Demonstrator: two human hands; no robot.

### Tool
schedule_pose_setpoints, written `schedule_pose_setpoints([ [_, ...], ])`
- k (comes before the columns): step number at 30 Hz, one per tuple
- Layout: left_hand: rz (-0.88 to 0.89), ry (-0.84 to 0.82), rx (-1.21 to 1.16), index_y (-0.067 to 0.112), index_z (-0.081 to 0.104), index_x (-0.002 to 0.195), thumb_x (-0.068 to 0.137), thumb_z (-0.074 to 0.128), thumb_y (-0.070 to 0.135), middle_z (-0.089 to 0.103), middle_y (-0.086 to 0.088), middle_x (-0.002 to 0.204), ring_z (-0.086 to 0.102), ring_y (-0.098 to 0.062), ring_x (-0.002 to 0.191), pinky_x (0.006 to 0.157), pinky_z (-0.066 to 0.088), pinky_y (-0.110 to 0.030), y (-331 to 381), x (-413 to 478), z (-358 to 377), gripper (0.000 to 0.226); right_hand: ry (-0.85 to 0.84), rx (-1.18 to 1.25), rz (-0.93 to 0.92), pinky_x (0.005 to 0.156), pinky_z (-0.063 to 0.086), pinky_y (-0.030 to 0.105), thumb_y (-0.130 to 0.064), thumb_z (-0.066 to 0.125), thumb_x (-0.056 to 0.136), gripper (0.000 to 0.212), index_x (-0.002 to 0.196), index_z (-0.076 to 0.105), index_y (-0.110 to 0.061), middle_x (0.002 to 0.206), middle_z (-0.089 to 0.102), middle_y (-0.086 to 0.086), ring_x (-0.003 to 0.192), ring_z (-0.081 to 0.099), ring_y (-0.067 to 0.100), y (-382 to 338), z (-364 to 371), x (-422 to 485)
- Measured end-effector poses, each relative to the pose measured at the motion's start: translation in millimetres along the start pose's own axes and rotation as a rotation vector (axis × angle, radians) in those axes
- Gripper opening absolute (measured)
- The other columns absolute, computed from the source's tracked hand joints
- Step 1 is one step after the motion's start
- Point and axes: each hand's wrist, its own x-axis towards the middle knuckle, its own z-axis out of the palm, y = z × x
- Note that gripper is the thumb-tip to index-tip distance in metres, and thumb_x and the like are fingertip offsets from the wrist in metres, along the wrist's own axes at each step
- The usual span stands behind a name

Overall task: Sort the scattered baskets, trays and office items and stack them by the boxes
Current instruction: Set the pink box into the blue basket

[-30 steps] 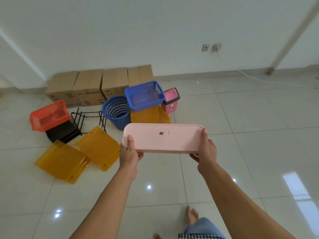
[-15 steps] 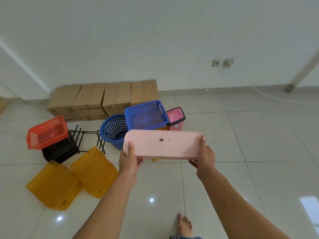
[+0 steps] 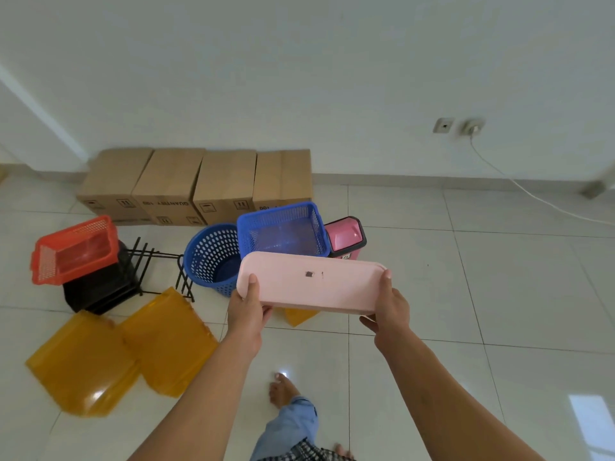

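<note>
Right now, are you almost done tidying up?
Partly. The blue basket, round blue bin and pink bin already sit by the boxes. The left hand and right hand grip the pink tray. Left to do: yellow trays lie loose on the floor, and the red basket sits tilted on black trays.

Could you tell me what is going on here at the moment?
A person holds a pink tray above the tiled floor, the left hand and right hand each gripping one short end. Ahead, near the boxes, stand a blue basket, a round blue bin and a pink bin. To the left, a red basket rests on black trays, and yellow trays lie flat on the floor.
</note>
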Motion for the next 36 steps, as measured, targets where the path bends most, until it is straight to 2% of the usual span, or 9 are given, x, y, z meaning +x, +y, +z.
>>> schedule_pose_setpoints([
  [3, -0.034, 0.013, 0.006, 0.020, 0.048, 0.134, 0.101, 0.056, 0.039, 0.059, -0.006, 0.129, 0.059, -0.028, 0.118, 0.090, 0.054, -0.038, 11.4, 31.2, 15.4, 0.039, 0.019, -0.044, 0.002, 0.066, 0.057, 0.036, -0.068, 0.044, 0.095, 0.047, 0.091, 0.060, -0.025, 0.108, 0.062, 0.007, 0.101, 0.064, 0.032, -13.5, 23.1, 20.7],
  [7, -0.078, 0.027, 0.018, 0.023, 0.046, 0.134, 0.100, 0.058, 0.037, 0.057, -0.005, 0.128, 0.058, -0.027, 0.116, 0.084, 0.054, -0.037, 28.5, 72.9, 28.8, 0.039, 0.061, -0.099, 0.032, 0.067, 0.058, 0.038, -0.067, 0.042, 0.097, 0.053, 0.110, 0.061, -0.019, 0.108, 0.061, 0.008, 0.101, 0.063, 0.032, -27.3, 59.2, 44.5],
  [14, -0.222, 0.056, 0.001, 0.023, 0.045, 0.140, 0.100, 0.059, 0.035, 0.058, -0.008, 0.124, 0.063, -0.031, 0.105, 0.089, 0.055, -0.045, 47.3, 138.7, 33.1, 0.044, 0.081, -0.188, 0.071, 0.071, 0.060, 0.044, -0.065, 0.039, 0.098, 0.050, 0.113, 0.059, -0.022, 0.106, 0.060, 0.006, 0.102, 0.061, 0.033, -36.3, 113.2, 80.2],
  [18, -0.281, 0.071, -0.046, 0.019, 0.044, 0.139, 0.100, 0.060, 0.032, 0.056, -0.013, 0.129, 0.059, -0.034, 0.111, 0.094, 0.054, -0.046, 54.3, 164.6, 34.2, 0.044, 0.087, -0.285, 0.067, 0.074, 0.059, 0.046, -0.065, 0.039, 0.099, 0.048, 0.108, 0.062, -0.023, 0.093, 0.059, 0.001, 0.086, 0.060, 0.027, -51.3, 139.6, 104.7],
  [21, -0.309, 0.115, -0.115, 0.018, 0.042, 0.142, 0.100, 0.060, 0.029, 0.053, -0.014, 0.134, 0.056, -0.036, 0.119, 0.098, 0.052, -0.045, 59.0, 184.6, 39.4, 0.046, 0.034, -0.376, 0.030, 0.090, 0.056, 0.051, -0.062, 0.035, 0.101, 0.052, 0.114, 0.064, -0.021, 0.088, 0.058, -0.001, 0.091, 0.060, 0.029, -64.0, 164.5, 129.8],
  [24, -0.313, 0.165, -0.163, 0.018, 0.042, 0.142, 0.100, 0.060, 0.028, 0.052, -0.014, 0.135, 0.057, -0.034, 0.115, 0.102, 0.051, -0.048, 65.6, 207.1, 48.0, 0.046, -0.027, -0.451, 0.018, 0.098, 0.052, 0.052, -0.061, 0.031, 0.102, 0.057, 0.121, 0.062, -0.017, 0.097, 0.061, 0.003, 0.099, 0.059, 0.030, -80.0, 190.2, 157.9],
  [28, -0.347, 0.250, -0.204, 0.020, 0.045, 0.139, 0.099, 0.064, 0.027, 0.056, -0.013, 0.128, 0.061, -0.033, 0.100, 0.099, 0.053, -0.052, 72.1, 235.0, 63.2, 0.046, -0.094, -0.557, 0.054, 0.098, 0.051, 0.055, -0.063, 0.028, 0.102, 0.063, 0.128, 0.061, -0.016, 0.113, 0.062, 0.009, 0.108, 0.058, 0.034, -94.2, 219.3, 201.4],
  [33, -0.417, 0.374, -0.295, 0.021, 0.044, 0.140, 0.096, 0.067, 0.029, 0.056, -0.014, 0.127, 0.063, -0.036, 0.102, 0.091, 0.055, -0.052, 60.2, 275.0, 87.0, 0.050, -0.187, -0.644, 0.075, 0.096, 0.053, 0.054, -0.061, 0.027, 0.103, 0.061, 0.127, 0.062, -0.017, 0.107, 0.063, 0.008, 0.103, 0.060, 0.032, -103.2, 247.3, 258.9],
  [36, -0.442, 0.478, -0.280, 0.016, 0.046, 0.138, 0.098, 0.064, 0.034, 0.056, -0.009, 0.125, 0.062, -0.036, 0.108, 0.095, 0.054, -0.051, 38.6, 306.0, 97.9, 0.048, -0.250, -0.800, 0.016, 0.094, 0.052, 0.048, -0.057, 0.025, 0.105, 0.060, 0.129, 0.061, -0.016, 0.111, 0.065, 0.011, 0.102, 0.060, 0.033, -107.5, 265.3, 301.5],
])
